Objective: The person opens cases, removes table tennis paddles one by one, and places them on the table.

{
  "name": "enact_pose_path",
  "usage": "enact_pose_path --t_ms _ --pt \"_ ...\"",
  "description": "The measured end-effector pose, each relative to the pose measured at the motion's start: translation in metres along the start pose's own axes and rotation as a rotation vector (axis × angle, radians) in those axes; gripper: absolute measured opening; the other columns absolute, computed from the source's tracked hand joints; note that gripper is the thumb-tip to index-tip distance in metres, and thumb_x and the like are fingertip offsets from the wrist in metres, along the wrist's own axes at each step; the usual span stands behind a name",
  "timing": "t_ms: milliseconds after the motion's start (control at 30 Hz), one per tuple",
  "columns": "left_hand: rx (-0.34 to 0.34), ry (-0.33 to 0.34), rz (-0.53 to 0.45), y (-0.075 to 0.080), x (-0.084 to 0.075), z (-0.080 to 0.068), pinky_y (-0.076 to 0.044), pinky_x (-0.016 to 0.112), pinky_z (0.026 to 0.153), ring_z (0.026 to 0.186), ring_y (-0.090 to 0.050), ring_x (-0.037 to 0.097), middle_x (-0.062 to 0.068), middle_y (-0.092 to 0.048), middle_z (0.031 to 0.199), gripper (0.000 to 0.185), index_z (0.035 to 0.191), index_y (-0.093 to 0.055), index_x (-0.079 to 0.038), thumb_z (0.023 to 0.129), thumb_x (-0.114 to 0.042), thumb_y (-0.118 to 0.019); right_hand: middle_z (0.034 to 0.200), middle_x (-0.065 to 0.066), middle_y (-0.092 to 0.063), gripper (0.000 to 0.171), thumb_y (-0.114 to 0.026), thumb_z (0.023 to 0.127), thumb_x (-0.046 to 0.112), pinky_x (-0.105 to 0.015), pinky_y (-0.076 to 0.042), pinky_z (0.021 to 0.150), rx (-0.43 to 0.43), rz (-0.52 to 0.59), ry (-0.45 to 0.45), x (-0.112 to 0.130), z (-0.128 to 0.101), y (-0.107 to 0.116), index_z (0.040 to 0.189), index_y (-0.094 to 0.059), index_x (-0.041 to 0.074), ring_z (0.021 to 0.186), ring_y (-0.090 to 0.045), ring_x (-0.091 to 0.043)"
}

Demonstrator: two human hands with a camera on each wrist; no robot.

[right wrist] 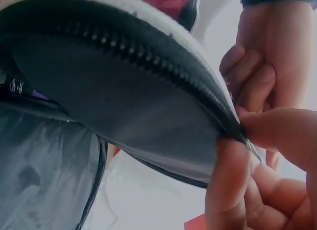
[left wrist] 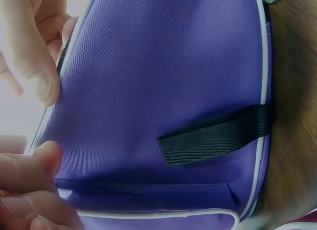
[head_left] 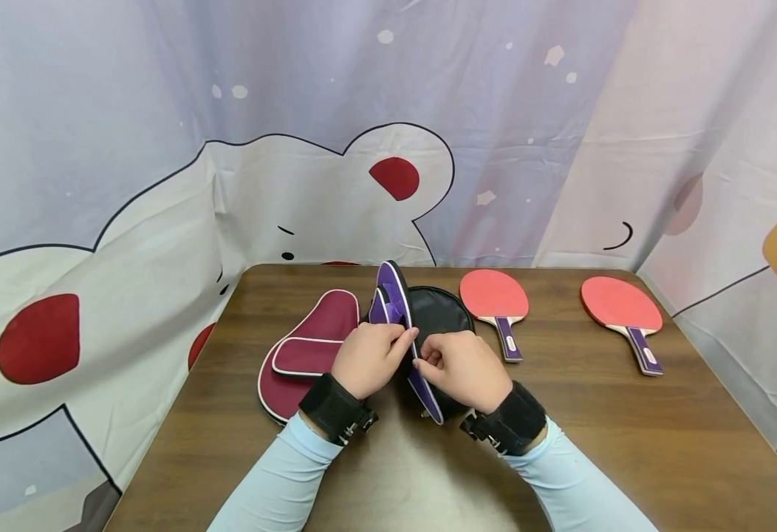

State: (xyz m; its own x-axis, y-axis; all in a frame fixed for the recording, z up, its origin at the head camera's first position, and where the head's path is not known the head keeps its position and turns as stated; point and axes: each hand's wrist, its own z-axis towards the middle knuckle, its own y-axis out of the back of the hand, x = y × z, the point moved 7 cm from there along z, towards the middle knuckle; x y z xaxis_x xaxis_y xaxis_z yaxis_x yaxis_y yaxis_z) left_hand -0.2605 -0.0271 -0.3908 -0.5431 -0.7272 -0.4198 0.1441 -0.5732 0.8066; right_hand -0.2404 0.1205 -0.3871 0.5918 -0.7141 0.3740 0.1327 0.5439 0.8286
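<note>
A purple paddle case (head_left: 395, 295) with white piping stands tilted between both hands, unzipped, its black-lined other half (head_left: 438, 314) spread out behind to the right. My left hand (head_left: 371, 358) grips the purple panel's edge from the left. From the right, my right hand (head_left: 466, 367) pinches the same rim, thumb and finger meeting at the zipper edge (right wrist: 235, 123). The right wrist view looks into the dark lining (right wrist: 133, 96), past a row of zipper teeth. A black strap (left wrist: 213, 136) lies across the purple outside in the left wrist view.
Left of the hands lies a maroon paddle case (head_left: 342, 314) with a front pocket. Two red table tennis paddles, a nearer-to-centre paddle (head_left: 493, 294) and a far-right paddle (head_left: 621, 303), lie on the wooden table (head_left: 594, 436). A printed curtain (head_left: 495, 148) hangs behind.
</note>
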Motion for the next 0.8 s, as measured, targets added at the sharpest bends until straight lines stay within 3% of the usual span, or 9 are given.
enact_pose_path --t_ms 367,800 --pt "-0.047 -0.036 0.044 0.003 -0.002 0.0 -0.034 0.029 0.048 0.049 -0.045 0.011 -0.012 -0.04 0.055 0.051 0.065 -0.05 -0.023 0.113 -0.032 -0.063 0.068 0.012 -0.06 0.023 -0.082 0.094 0.019 -0.029 -0.049 0.06 0.102 0.024 -0.108 -0.028 0.001 0.011 0.077 -0.066 0.017 0.061 -0.055 -0.003" --pt "-0.047 -0.023 0.049 0.004 -0.002 0.0 -0.03 0.028 0.048 0.049 -0.042 0.01 -0.012 -0.035 0.055 0.052 0.064 -0.048 -0.022 0.112 -0.032 -0.065 0.059 0.01 -0.048 0.027 -0.073 0.092 0.017 -0.03 -0.037 0.056 0.164 -0.002 -0.222 -0.075 0.0 0.013 0.07 -0.058 0.018 0.054 -0.047 -0.009"
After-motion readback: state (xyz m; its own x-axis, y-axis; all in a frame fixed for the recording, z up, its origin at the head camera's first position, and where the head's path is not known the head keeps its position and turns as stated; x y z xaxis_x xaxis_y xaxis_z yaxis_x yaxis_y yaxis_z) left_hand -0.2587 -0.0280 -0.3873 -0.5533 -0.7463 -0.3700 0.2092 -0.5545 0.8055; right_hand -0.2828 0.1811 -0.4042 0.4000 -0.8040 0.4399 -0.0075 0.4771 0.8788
